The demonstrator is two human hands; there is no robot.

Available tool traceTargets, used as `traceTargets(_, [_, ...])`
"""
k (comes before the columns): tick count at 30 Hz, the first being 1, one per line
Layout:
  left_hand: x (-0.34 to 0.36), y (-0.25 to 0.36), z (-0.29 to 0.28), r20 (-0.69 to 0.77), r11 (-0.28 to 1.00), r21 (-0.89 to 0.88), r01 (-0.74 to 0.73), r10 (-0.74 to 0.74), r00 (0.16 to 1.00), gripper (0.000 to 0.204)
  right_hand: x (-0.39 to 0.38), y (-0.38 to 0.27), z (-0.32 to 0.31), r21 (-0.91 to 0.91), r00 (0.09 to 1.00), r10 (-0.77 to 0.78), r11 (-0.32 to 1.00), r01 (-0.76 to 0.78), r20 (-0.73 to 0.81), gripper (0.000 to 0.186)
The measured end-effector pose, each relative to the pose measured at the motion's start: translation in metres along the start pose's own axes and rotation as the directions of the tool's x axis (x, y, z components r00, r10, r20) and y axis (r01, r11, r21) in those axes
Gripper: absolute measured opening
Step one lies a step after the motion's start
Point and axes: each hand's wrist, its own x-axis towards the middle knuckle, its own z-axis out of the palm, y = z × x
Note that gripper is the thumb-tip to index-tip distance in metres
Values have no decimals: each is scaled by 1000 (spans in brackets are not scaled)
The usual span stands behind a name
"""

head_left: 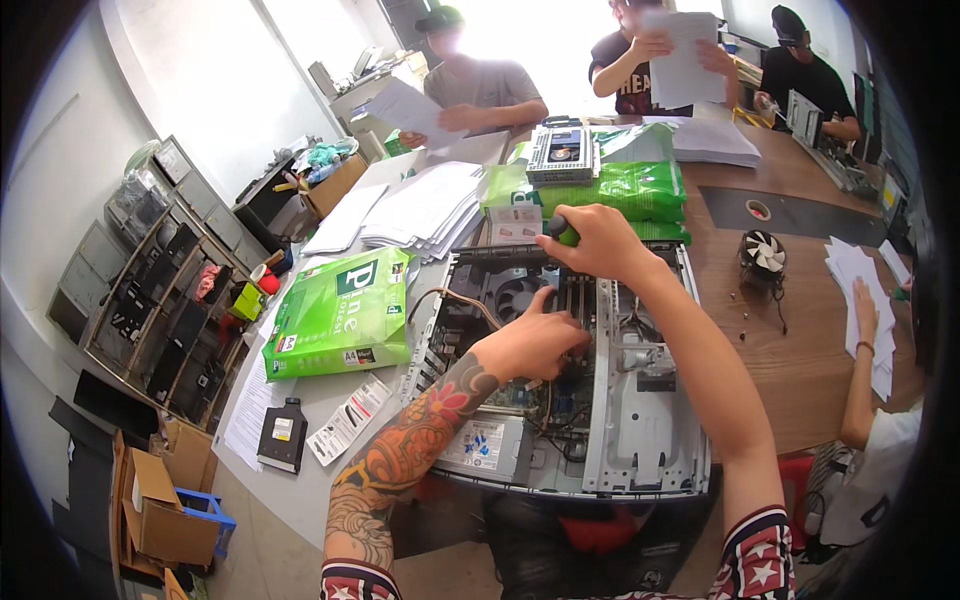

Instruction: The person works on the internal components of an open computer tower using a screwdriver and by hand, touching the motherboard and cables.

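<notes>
An opened desktop computer case [648, 440] lies flat in front of me, its inside facing up. My right hand [600, 240] is closed around the black and green handle of a screwdriver [565, 232] above the case's far edge; the screwdriver's tip cannot be made out. Inside the case, my left hand [535, 340] reaches down with its fingers curled near the circuit board, and what they pinch, if anything, is hidden. Beyond it sits a round black fan [515, 297]. A silver power supply [487, 446] fills the near left corner, with cables running beside it.
Left of the case lie a green paper pack [340, 315], a black drive [284, 436] and a blister package [348, 418]. Beyond it, a metal drive unit [561, 155] rests on green packs [640, 190]. A cooling fan [763, 256] and screws are at right. Several people sit around the table.
</notes>
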Motion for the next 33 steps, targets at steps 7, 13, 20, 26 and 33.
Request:
traceTargets(7, [-2, -4, 4, -25, 999, -26, -32, 31, 999, 24, 1, -2, -2, -8, 1000, 10, 1000, -10, 17, 40])
traceTargets(13, [1, -2, 2, -12, 999, 29, -14, 14, 1000, 20, 2, 0, -5, -23, 995, 51, 998, -50, 85, 46])
traceTargets(20, [2, -3, 4, -23, 998, 58, -15, 17, 1000, 13, 2, -1, -4, -39, 995, 45, 998, -41, 87, 47])
traceTargets(26, [0, -2, 3, 0, 995, 96, -26, 26, 1000, 12, 3, -1, -2, -24, 994, 55, 998, -53, 93, 49])
traceTargets(33, [-1, -5, 5, -77, 999, 18, -37, 38, 996, 12, 1, -1, -2, 2, 1000, 9, 1000, -9, -2, 40])
